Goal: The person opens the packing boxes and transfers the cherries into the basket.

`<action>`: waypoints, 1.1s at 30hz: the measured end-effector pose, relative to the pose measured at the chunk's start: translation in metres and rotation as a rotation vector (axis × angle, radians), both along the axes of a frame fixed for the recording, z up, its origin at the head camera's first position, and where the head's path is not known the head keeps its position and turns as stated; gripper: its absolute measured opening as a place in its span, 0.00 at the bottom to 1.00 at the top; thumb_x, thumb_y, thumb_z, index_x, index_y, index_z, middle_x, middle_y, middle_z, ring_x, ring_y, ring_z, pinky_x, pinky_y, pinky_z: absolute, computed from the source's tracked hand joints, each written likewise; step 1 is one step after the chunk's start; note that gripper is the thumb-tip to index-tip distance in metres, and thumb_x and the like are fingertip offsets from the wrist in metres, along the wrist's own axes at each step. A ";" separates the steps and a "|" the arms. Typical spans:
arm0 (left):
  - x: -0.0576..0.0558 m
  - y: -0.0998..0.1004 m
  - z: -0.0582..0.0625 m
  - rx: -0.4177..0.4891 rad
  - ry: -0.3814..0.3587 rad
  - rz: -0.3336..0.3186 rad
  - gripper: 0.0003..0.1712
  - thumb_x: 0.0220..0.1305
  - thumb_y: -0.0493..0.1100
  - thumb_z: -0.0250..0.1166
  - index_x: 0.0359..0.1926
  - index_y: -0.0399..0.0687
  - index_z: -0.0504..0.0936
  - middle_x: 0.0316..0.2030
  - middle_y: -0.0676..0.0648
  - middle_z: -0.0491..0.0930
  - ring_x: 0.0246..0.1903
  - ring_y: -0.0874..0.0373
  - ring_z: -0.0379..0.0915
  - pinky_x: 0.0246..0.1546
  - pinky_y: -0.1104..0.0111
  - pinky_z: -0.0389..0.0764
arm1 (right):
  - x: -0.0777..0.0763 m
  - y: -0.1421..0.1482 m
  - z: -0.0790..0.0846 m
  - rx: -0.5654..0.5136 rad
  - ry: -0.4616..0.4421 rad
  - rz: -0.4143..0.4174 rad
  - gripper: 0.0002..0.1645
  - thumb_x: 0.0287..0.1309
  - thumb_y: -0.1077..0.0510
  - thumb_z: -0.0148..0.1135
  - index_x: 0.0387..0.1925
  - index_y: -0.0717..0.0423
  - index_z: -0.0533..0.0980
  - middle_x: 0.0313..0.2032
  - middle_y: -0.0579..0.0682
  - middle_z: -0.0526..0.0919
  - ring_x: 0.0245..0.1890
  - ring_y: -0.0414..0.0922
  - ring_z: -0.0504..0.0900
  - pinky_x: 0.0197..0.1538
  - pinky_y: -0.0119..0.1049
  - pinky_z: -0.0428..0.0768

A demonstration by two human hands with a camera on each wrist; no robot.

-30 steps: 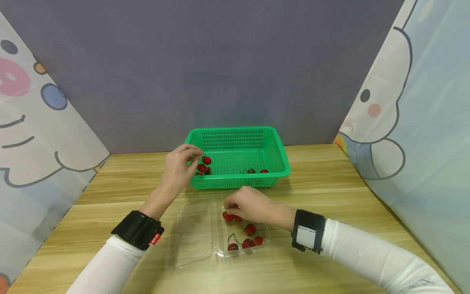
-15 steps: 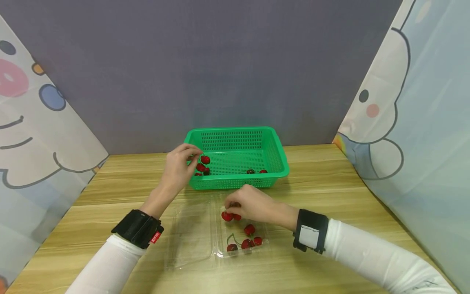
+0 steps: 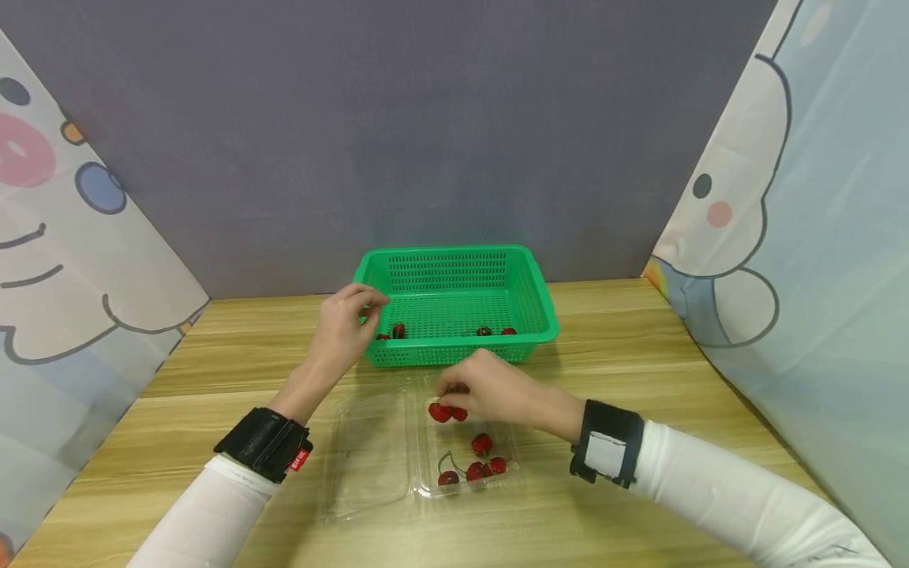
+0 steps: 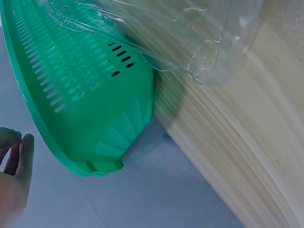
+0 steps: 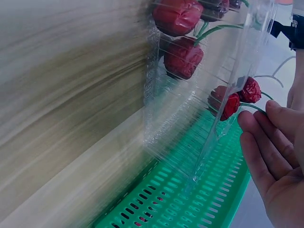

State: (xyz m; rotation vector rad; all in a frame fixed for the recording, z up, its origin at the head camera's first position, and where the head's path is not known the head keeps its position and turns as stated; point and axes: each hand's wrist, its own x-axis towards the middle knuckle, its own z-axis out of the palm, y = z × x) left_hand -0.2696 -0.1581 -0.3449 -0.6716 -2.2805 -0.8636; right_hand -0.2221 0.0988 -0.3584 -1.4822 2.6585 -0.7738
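My left hand (image 3: 372,304) hovers over the left rim of the green basket (image 3: 529,272), fingers loosely curled and holding nothing. Several red cherries (image 3: 398,331) lie inside the basket. Over the clear clamshell box (image 3: 369,473), my right hand (image 3: 450,390) pinches the stems of a pair of cherries (image 3: 440,412), which hang just above the box's right half. More cherries (image 3: 482,443) lie in that half. In the right wrist view the held cherries (image 5: 228,103) dangle from a green stem at my fingers (image 5: 273,114). The left wrist view shows my fingertips (image 4: 16,152) beside the basket wall (image 4: 71,95).
The wooden table (image 3: 639,371) is boxed in by a grey back wall and cartoon-printed curtains (image 3: 817,237) on both sides. The clamshell's open lid lies flat to the left of its tray, just in front of the basket.
The cherries my left hand held above the basket's left end have dropped into it; the hand stays there holding nothing. My right hand has lifted its cherry pair slightly.
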 end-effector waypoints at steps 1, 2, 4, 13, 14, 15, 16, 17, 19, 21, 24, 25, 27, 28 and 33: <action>0.000 0.000 -0.001 0.000 -0.001 0.001 0.10 0.61 0.20 0.65 0.39 0.31 0.88 0.41 0.38 0.84 0.40 0.45 0.83 0.39 0.58 0.87 | 0.000 0.000 0.001 -0.002 -0.002 -0.003 0.02 0.65 0.59 0.71 0.36 0.53 0.87 0.30 0.40 0.87 0.24 0.26 0.76 0.31 0.23 0.78; 0.000 0.000 -0.001 -0.001 -0.005 0.002 0.10 0.61 0.20 0.65 0.40 0.31 0.88 0.41 0.39 0.84 0.40 0.46 0.83 0.39 0.59 0.87 | 0.000 0.000 0.001 -0.003 -0.004 -0.003 0.02 0.65 0.59 0.71 0.36 0.53 0.88 0.31 0.40 0.87 0.25 0.26 0.76 0.32 0.23 0.78; 0.001 -0.001 -0.003 -0.004 -0.017 0.003 0.11 0.61 0.20 0.64 0.40 0.32 0.88 0.41 0.39 0.83 0.39 0.47 0.82 0.39 0.59 0.87 | 0.001 0.001 0.002 -0.005 -0.003 -0.009 0.02 0.64 0.59 0.71 0.37 0.53 0.88 0.31 0.40 0.87 0.26 0.26 0.77 0.32 0.23 0.78; 0.002 -0.001 -0.007 -0.005 -0.016 -0.003 0.11 0.61 0.20 0.64 0.40 0.33 0.87 0.40 0.39 0.82 0.37 0.47 0.81 0.36 0.57 0.86 | 0.000 0.004 0.003 -0.024 0.006 -0.004 0.04 0.64 0.61 0.72 0.39 0.54 0.89 0.33 0.42 0.89 0.29 0.26 0.80 0.35 0.24 0.80; 0.002 -0.001 -0.007 -0.003 -0.012 -0.004 0.10 0.62 0.21 0.64 0.40 0.33 0.87 0.40 0.39 0.82 0.36 0.48 0.81 0.36 0.58 0.86 | -0.001 0.004 0.003 -0.027 0.004 -0.005 0.04 0.64 0.61 0.71 0.39 0.54 0.89 0.33 0.42 0.89 0.29 0.26 0.81 0.35 0.24 0.80; 0.002 -0.002 -0.007 -0.001 -0.012 -0.004 0.10 0.62 0.21 0.64 0.40 0.33 0.87 0.40 0.40 0.82 0.36 0.48 0.81 0.35 0.58 0.86 | -0.001 0.005 0.004 -0.029 0.005 -0.007 0.04 0.64 0.61 0.71 0.39 0.55 0.89 0.34 0.43 0.89 0.30 0.27 0.81 0.36 0.24 0.80; 0.002 -0.002 -0.008 0.000 -0.010 -0.004 0.09 0.63 0.22 0.64 0.41 0.33 0.87 0.39 0.40 0.82 0.35 0.49 0.81 0.35 0.58 0.86 | -0.001 0.005 0.004 -0.028 0.006 -0.010 0.04 0.64 0.61 0.71 0.39 0.55 0.89 0.34 0.43 0.89 0.30 0.27 0.81 0.36 0.24 0.80; 0.002 -0.003 -0.009 0.003 -0.008 -0.006 0.09 0.64 0.23 0.64 0.41 0.33 0.86 0.39 0.41 0.82 0.35 0.50 0.80 0.35 0.59 0.85 | -0.001 0.006 0.005 -0.028 0.006 -0.013 0.04 0.64 0.61 0.71 0.39 0.55 0.89 0.34 0.43 0.89 0.30 0.28 0.82 0.36 0.25 0.80; 0.002 -0.004 -0.010 0.009 -0.002 -0.013 0.07 0.66 0.25 0.64 0.42 0.34 0.86 0.37 0.42 0.82 0.34 0.51 0.80 0.34 0.60 0.85 | -0.002 0.007 0.006 -0.026 0.008 -0.016 0.05 0.64 0.61 0.71 0.40 0.55 0.89 0.35 0.44 0.89 0.31 0.28 0.82 0.37 0.25 0.80; 0.003 -0.004 -0.011 0.017 0.002 -0.023 0.06 0.67 0.27 0.65 0.43 0.34 0.86 0.35 0.43 0.82 0.33 0.53 0.79 0.33 0.60 0.84 | -0.002 0.007 0.007 -0.025 0.019 -0.019 0.05 0.64 0.61 0.71 0.39 0.56 0.89 0.35 0.45 0.89 0.31 0.29 0.82 0.36 0.24 0.80; 0.003 -0.005 -0.012 0.028 0.006 -0.038 0.05 0.69 0.29 0.64 0.43 0.35 0.85 0.34 0.44 0.82 0.32 0.54 0.79 0.32 0.57 0.84 | -0.004 0.008 0.009 -0.035 0.035 -0.016 0.04 0.64 0.61 0.71 0.39 0.56 0.89 0.34 0.45 0.89 0.29 0.28 0.82 0.35 0.24 0.80; 0.004 -0.006 -0.012 0.027 0.008 -0.041 0.05 0.69 0.30 0.64 0.42 0.35 0.85 0.33 0.44 0.82 0.32 0.54 0.79 0.32 0.57 0.84 | -0.004 0.008 0.010 -0.042 0.043 -0.015 0.04 0.64 0.61 0.71 0.38 0.56 0.89 0.34 0.45 0.89 0.29 0.28 0.81 0.34 0.24 0.80; 0.005 -0.005 -0.012 0.024 0.006 -0.048 0.05 0.69 0.30 0.64 0.42 0.35 0.85 0.33 0.44 0.82 0.32 0.54 0.79 0.31 0.56 0.84 | -0.005 0.008 0.013 -0.056 0.050 -0.012 0.04 0.64 0.61 0.71 0.38 0.56 0.89 0.33 0.45 0.89 0.28 0.28 0.81 0.33 0.24 0.80; 0.005 -0.005 -0.013 0.018 0.006 -0.050 0.05 0.70 0.30 0.64 0.42 0.35 0.85 0.33 0.44 0.82 0.31 0.54 0.79 0.31 0.56 0.84 | -0.005 0.009 0.015 -0.064 0.053 -0.012 0.04 0.64 0.62 0.71 0.38 0.56 0.89 0.33 0.45 0.89 0.27 0.29 0.81 0.33 0.24 0.80; 0.006 -0.004 -0.015 -0.010 0.017 -0.065 0.04 0.70 0.31 0.64 0.43 0.35 0.85 0.34 0.44 0.82 0.31 0.55 0.79 0.30 0.56 0.84 | -0.007 0.010 0.024 -0.087 0.068 -0.010 0.04 0.65 0.62 0.70 0.38 0.56 0.89 0.32 0.45 0.89 0.25 0.34 0.84 0.32 0.24 0.80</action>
